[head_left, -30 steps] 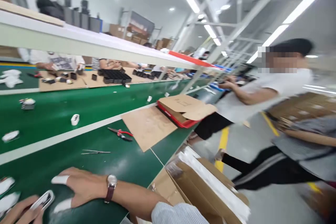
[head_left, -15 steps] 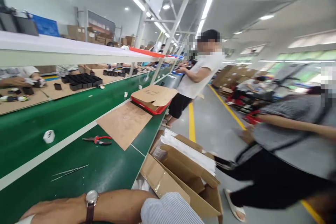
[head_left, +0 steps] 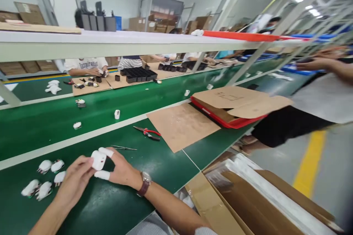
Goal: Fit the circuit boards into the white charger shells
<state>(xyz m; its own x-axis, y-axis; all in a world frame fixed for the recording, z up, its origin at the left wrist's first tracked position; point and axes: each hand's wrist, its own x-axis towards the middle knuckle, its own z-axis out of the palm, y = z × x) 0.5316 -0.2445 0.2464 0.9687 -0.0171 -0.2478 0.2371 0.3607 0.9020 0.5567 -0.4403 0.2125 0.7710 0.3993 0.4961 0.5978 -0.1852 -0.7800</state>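
A small white charger casing [head_left: 98, 160] with two dark port-like slots is held above the green bench. My left hand [head_left: 74, 180] pinches its left side between thumb and fingers. White finger cots cover the thumb and a finger of my right hand [head_left: 121, 169], which grips the casing from the right at its top and bottom edges. Several white parts with bits of circuit board [head_left: 44, 190] lie left of my left hand. Just beyond my right hand are metal tweezers [head_left: 124, 148], and further off, red-and-black pliers [head_left: 148, 132].
A brown cardboard sheet [head_left: 182, 125] lies beside a red tray [head_left: 231, 123] topped with cardboard. Loose white casings sit on the green belt [head_left: 96, 112]. Open cartons [head_left: 217, 205] stand at the bench's right edge. A person [head_left: 322, 95] stands at right; others work across the belt.
My view has swung left and down toward the bench. Both hands now show, with the white casing between them; before, only my right arm was in view, reaching left. The walking person has left view.
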